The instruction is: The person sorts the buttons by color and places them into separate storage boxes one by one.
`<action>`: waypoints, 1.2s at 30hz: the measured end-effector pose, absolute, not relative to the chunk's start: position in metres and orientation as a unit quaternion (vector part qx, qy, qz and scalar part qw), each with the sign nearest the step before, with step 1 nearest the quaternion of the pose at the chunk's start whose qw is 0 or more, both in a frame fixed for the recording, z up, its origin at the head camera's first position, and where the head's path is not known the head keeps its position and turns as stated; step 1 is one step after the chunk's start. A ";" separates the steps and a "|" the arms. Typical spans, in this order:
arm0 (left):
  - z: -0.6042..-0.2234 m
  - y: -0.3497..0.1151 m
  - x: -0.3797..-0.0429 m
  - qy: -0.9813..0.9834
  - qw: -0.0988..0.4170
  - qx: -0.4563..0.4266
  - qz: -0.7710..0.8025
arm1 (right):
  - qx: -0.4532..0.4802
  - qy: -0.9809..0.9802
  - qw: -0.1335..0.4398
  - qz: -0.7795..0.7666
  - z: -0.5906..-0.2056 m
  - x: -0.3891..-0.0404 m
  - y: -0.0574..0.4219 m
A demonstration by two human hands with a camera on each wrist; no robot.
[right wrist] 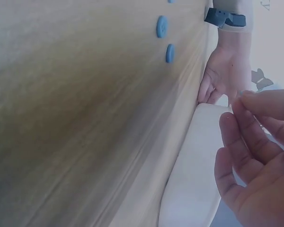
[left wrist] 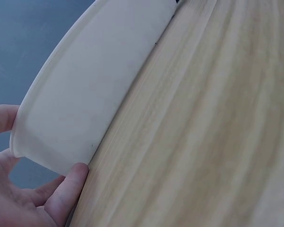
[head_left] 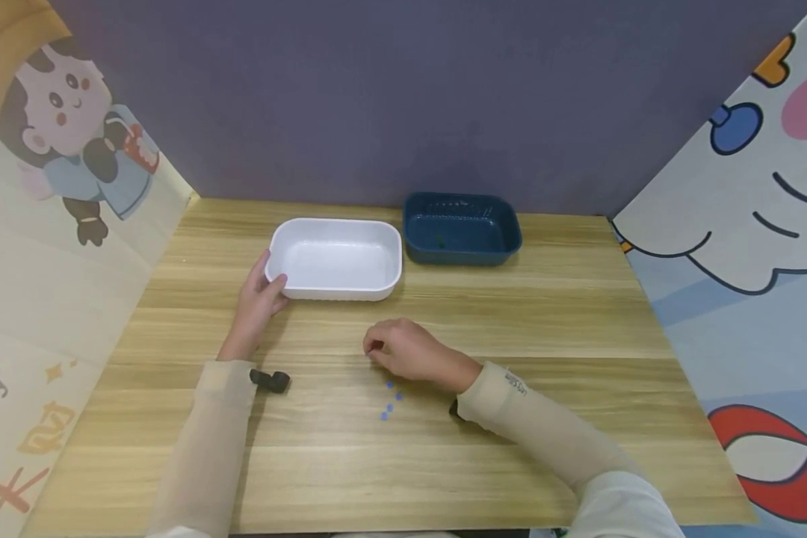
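My left hand [head_left: 254,305] grips the near left corner of a white plastic tray [head_left: 336,294], which stands level on the table. In the left wrist view the fingers are at the tray's end and rim, with a fingertip low against its wall. My right hand [head_left: 406,350] is above the table in front of the tray, thumb and fingertip pinched on a small blue button, mostly hidden by the fingers. Several blue buttons [head_left: 389,408] lie loose on the wood just nearer than that hand. The right wrist view shows the blue buttons [right wrist: 162,26] close up.
Right of the white tray stands a dark blue tray [head_left: 464,258] with a few small green pieces [head_left: 440,241] inside. A grey-purple wall [head_left: 376,97] rises behind the wooden table [head_left: 545,321], and printed panels flank both sides.
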State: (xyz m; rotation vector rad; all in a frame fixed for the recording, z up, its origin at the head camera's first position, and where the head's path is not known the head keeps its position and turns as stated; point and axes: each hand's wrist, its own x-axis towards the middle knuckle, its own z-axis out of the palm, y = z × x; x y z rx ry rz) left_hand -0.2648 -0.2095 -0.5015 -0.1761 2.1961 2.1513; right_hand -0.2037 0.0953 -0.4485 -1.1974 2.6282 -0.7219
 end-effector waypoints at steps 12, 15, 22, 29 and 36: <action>-0.502 -0.209 -0.264 0.706 0.032 -0.055 0.706 | -0.382 0.880 0.077 -0.272 -0.448 -0.206 0.095; -0.501 -0.209 -0.264 0.705 0.031 -0.057 0.706 | -0.377 0.880 0.076 -0.278 -0.449 -0.207 0.095; -0.499 -0.208 -0.263 0.701 0.032 -0.060 0.710 | -0.364 0.874 0.072 -0.314 -0.449 -0.208 0.096; -0.499 -0.208 -0.263 0.702 0.034 -0.068 0.708 | -0.352 0.870 0.079 -0.336 -0.449 -0.209 0.097; -0.499 -0.208 -0.263 0.710 0.031 -0.071 0.700 | -0.341 0.870 0.081 -0.346 -0.450 -0.209 0.096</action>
